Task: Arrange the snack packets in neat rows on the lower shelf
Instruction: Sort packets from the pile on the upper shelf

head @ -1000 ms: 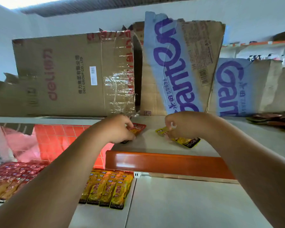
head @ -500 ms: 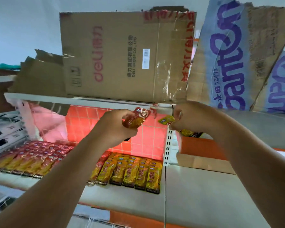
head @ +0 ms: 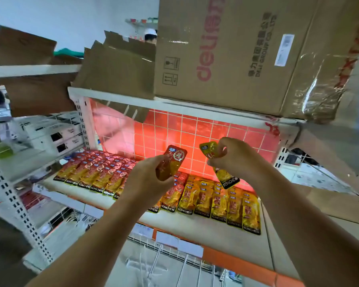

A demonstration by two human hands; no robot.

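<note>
My left hand [head: 147,179] grips a red snack packet [head: 173,160] upright above the lower shelf [head: 195,226]. My right hand [head: 234,157] pinches a yellow snack packet [head: 210,150], whose lower end [head: 228,179] hangs below the fingers. On the shelf lie rows of red packets [head: 95,172] at the left and yellow packets [head: 222,201] at the right, side by side and overlapping. Both hands hover over the middle of these rows, in front of the red tiled back wall [head: 184,131].
A large cardboard box [head: 226,52] sits on the upper shelf [head: 174,104], with flattened cartons [head: 116,65] left of it. White perforated uprights [head: 85,121] frame the bay. A neighbouring rack [head: 39,137] holds white boxes. Wire baskets [head: 164,259] lie below.
Both hands carried their packets off the upper shelf and down to the left, in front of the lower shelf. The view swung left and down, so the packet rows show fully.
</note>
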